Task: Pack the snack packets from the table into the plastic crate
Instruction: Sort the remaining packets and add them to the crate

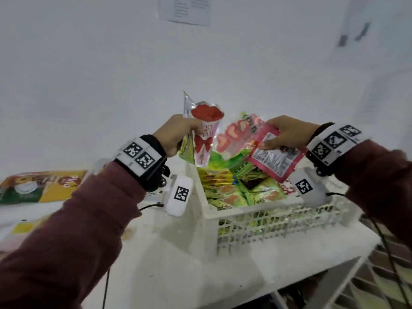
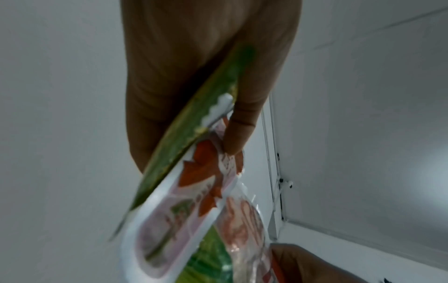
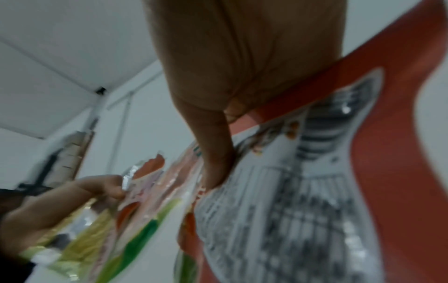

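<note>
I see a white table [image 1: 174,275] carrying a white plastic crate [image 1: 256,221] at right; large yellow-green snack packets [image 1: 42,186] lie flat at left.

green-pink packet [image 1: 236,139]: "GOLD" | cone packet [image 1: 204,137]: "20"

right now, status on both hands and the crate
Left hand grips pink cone-print packet plus a green one. Right hand pinches red packet, label side up. Both held over white crate, already part full. More packets left on table.
</note>
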The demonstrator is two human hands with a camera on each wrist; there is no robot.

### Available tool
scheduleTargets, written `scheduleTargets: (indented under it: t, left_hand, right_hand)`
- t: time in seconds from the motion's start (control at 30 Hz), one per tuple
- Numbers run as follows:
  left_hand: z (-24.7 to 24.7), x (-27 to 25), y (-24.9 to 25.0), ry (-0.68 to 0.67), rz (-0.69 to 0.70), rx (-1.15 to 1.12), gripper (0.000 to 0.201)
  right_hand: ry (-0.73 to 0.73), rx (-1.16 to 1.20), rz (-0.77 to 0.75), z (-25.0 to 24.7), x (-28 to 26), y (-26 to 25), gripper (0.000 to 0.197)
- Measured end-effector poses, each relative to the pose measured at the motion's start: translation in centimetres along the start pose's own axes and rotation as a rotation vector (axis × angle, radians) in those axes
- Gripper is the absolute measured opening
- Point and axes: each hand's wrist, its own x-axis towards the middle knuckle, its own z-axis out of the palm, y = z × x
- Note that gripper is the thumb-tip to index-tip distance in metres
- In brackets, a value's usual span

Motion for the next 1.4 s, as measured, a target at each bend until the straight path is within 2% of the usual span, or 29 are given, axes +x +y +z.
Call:
scheduleTargets:
  t: [0.07, 0.2, 0.27, 0.33, 0.4, 0.47, 0.57, 0.67, 0.8, 0.87, 1.03, 1.2, 1.3, 1.33, 1.4]
  left_hand:
    - [1.7, 1.4, -0.3, -0.045, -0.038, 0.033, 0.016]
    - [4.3, 4.4, -1.5, -0.133, -0.121, 0.201, 0.023]
    - [5.1, 5.6, -2.3, -0.165, -0.185, 0.303, 0.027]
    - [5.2, 6.8, -3.3, -0.218, -0.275, 0.355, 0.027]
    - [4.9, 7.7, -4.0, -0.295, -0.346, 0.444, 0.023]
    - [4.7, 8.3, -4.3, -0.347, -0.369, 0.651, 0.017]
    - [5.2, 8.8, -4.8, -0.419, -0.391, 0.932, 0.06]
    - [5.9, 9.0, -4.9, -0.508, -0.397, 1.074, 0.078]
    - [6.9, 9.4, -3.7, -0.513, -0.306, 1.231, 0.073]
    - [7.7, 9.5, -2.9, -0.531, -0.294, 1.248, 0.072]
    - [10.6, 10.3, -1.0, -0.538, -0.236, 1.203, 0.062]
    - [15.5, 10.8, -1.5, -0.58, -0.195, 1.216, 0.06]
    - [18.7, 11.0, -2.8, -0.649, -0.243, 1.241, 0.037]
    - [19.6, 10.9, -3.3, -0.659, -0.258, 1.256, 0.035]
    - [20.8, 10.7, -4.3, -0.671, -0.296, 1.286, 0.048]
  right_hand:
    - [0.002, 0.01, 0.03, -0.4, 0.4, 2.2, 0.007]
    - [-0.03, 0.008, 0.139, 0.3, 2.9, 6.2, 0.012]
    - [-0.133, -0.044, 0.177, 1.0, 4.6, 8.0, 0.021]
    - [-0.256, -0.043, 0.203, 1.5, 6.1, 9.1, 0.01]
    - [-0.394, -0.016, 0.245, 2.0, 7.6, 9.5, 0.011]
    - [-0.52, -0.079, 0.275, 2.4, 8.6, 9.3, 0.011]
    - [-0.578, -0.224, 0.312, 3.1, 10.0, 9.6, 0.029]
    - [-0.585, -0.18, 0.383, 3.3, 10.7, 9.9, 0.028]
    - [-0.597, -0.18, 0.401, 2.2, 10.6, 9.8, 0.013]
    - [-0.59, -0.198, 0.349, 1.2, 10.6, 10.1, 0.022]
    - [-0.558, -0.274, 0.167, -2.3, 10.7, 10.6, 0.028]
    - [-0.39, -0.324, 0.069, -6.6, 9.9, 12.2, 0.022]
    - [-0.207, -0.398, 0.061, -7.9, 9.0, 13.3, 0.025]
    - [-0.159, -0.452, 0.06, -7.8, 8.7, 13.7, 0.026]
    - [-0.123, -0.576, 0.061, -6.8, 8.6, 14.5, 0.028]
